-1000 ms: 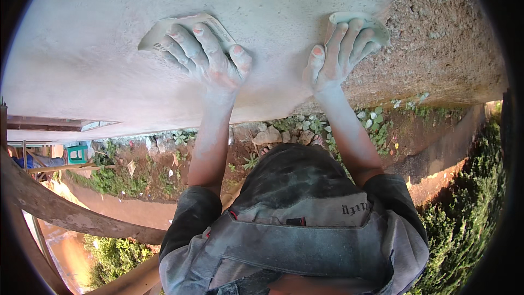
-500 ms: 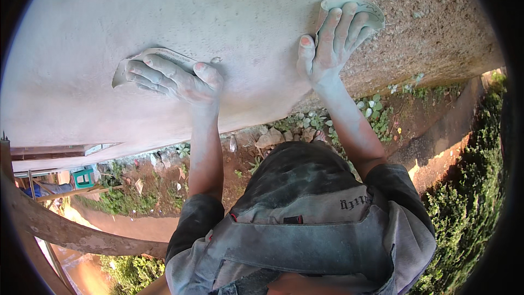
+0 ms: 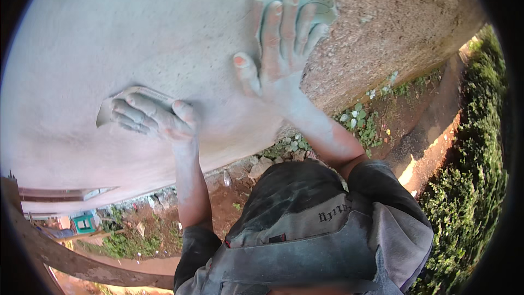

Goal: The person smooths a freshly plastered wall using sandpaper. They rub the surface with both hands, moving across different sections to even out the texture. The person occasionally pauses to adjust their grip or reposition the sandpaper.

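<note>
My left hand presses a dusty sheet of sandpaper flat against a smooth, pale grey plastered wall. My right hand, fingers spread, holds a second sheet of sandpaper against the wall, right at the border where the smooth grey coat meets rough brown unfinished render. Both hands and forearms are coated in pale dust. Most of each sheet is hidden under the fingers.
Far below lie reddish soil, stones and small plants at the wall's foot. A green hedge runs on the right. A wooden pole crosses the lower left. My dusty grey shirt fills the bottom.
My left hand slid its sandpaper left and downward along the wall. My right hand moved its sheet upward and left toward the border of the smooth coat.
</note>
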